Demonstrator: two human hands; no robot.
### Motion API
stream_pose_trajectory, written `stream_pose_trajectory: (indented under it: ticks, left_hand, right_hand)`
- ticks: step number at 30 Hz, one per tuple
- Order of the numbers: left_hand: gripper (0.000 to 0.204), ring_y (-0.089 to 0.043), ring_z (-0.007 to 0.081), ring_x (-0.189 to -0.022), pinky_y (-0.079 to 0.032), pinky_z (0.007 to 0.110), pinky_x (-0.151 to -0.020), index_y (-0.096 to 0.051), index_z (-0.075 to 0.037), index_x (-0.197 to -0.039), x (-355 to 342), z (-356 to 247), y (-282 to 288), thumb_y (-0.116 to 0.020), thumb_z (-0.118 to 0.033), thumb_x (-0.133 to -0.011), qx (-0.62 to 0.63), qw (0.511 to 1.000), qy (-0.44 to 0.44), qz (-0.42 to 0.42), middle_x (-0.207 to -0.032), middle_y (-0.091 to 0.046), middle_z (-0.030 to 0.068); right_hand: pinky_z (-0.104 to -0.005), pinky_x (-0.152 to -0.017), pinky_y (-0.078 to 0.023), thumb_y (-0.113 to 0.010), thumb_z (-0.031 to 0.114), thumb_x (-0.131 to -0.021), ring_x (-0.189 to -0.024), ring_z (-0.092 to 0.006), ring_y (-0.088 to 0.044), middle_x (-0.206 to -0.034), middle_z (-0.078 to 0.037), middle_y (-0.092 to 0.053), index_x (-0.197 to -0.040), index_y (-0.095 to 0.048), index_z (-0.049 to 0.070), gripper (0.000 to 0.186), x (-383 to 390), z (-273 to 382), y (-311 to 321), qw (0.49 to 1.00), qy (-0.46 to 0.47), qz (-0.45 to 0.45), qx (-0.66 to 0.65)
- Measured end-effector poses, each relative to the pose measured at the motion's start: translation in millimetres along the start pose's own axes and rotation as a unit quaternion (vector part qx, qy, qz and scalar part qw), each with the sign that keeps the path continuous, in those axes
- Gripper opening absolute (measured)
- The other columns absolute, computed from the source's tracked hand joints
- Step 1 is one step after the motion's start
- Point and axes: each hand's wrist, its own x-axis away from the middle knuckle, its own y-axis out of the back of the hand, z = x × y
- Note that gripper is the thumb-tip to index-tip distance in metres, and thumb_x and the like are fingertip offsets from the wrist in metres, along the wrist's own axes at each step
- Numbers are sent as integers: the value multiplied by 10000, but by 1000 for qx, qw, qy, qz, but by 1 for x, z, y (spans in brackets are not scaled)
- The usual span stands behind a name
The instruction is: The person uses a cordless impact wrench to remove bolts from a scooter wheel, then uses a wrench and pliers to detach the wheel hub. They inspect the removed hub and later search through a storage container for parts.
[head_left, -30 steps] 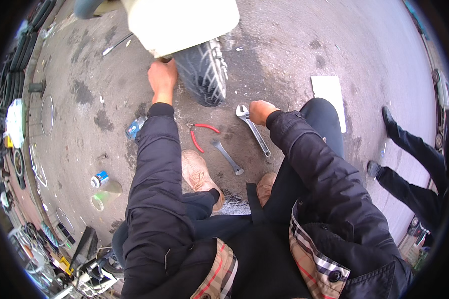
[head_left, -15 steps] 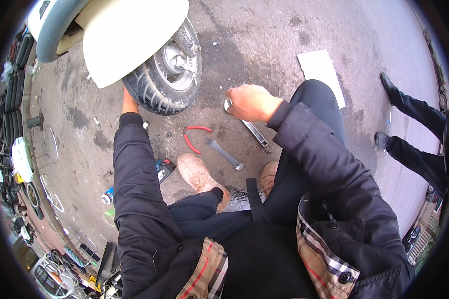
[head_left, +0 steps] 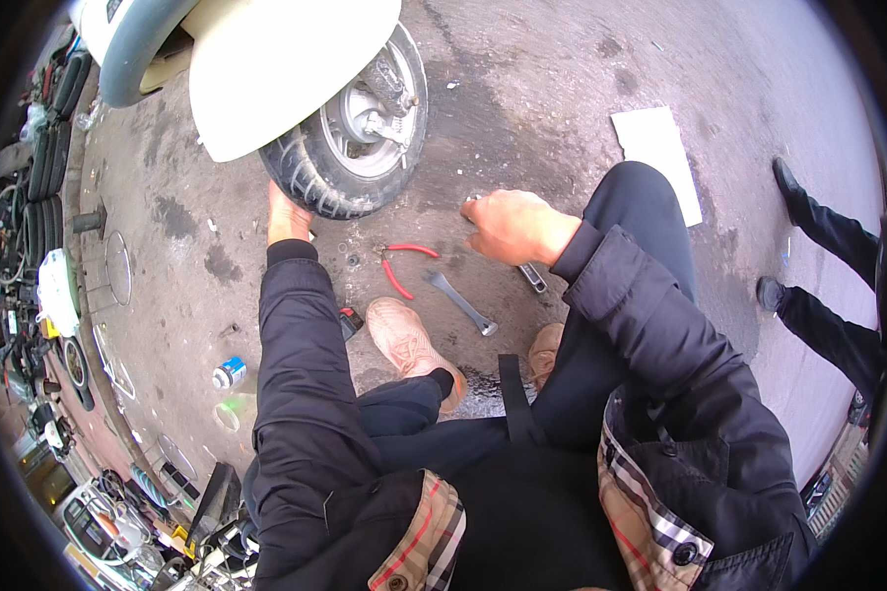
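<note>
Beneath the pale fender (head_left: 286, 79) sits the wheel (head_left: 365, 148), apparently steadied by the left grip (head_left: 288, 214) at its near left edge; partly hidden, its hold I cannot tell. Right of the wheel, the right grip (head_left: 517, 227) is closed around an adjustable wrench (head_left: 533, 279), mostly covered. Just below the wheel lie red-handled pliers (head_left: 410, 248).

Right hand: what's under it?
A wrench. Its handle end shows at the lower right of the right hand, and a sliver of metal at the upper left. The hand covers the middle; whether the fingers close around it can't be seen.
</note>
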Motion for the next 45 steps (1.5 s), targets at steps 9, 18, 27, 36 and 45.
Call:
stream_pose_trajectory:
  ticks: [9, 18, 27, 36, 45]
  left_hand:
    - [400, -741, 273, -966, -625, 451, -842, -672, -28, -1219, 11, 9, -10, -584, -366, -1022, -18, 999, -6, -39, -1132, -751, 119]
    - [401, -741, 269, -966, -625, 450, -843, -672, -28, -1219, 14, 9, -7, -596, -366, -1017, -37, 998, 1, -46, -1130, -751, 120]
    - [403, -739, 260, -972, -626, 442, -841, -669, -26, -1226, 14, 7, -4, -619, -363, -1009, -43, 999, -6, -30, -1127, -749, 119]
    - [407, -737, 269, -976, -623, 448, -852, -666, -6, -1226, 22, 5, -18, -589, -354, -1029, -32, 998, -7, -53, -1127, -745, 129]
    - [331, -732, 255, -902, -617, 432, -800, -673, 2, -1157, 31, 3, -28, -545, -281, -1045, -55, 996, -20, -64, -1059, -743, 124]
  right_hand:
    - [-526, -895, -544, -692, 320, -926, -1040, -438, -690, -1024, -263, -725, -1198, -664, 9, 414, -11, 1, -8, 999, 4, 39, 16]
    - [-522, -912, -543, -706, 319, -924, -1056, -433, -688, -1046, -256, -726, -1207, -665, 15, 418, -12, 6, -6, 999, 5, 40, 19]
    - [-484, -909, -563, -690, 266, -889, -1070, -399, -701, -1054, -232, -741, -1065, -732, 3, 319, -11, 9, -7, 1000, 6, 19, 19]
    - [-485, -917, -557, -708, 299, -895, -1082, -401, -696, -1066, -239, -736, -1091, -726, 1, 357, -11, 10, -7, 999, -4, 29, 17]
    - [-482, -922, -558, -705, 296, -900, -1080, -403, -698, -1069, -241, -736, -1081, -728, 7, 342, -14, 17, -8, 999, -3, 39, 21]
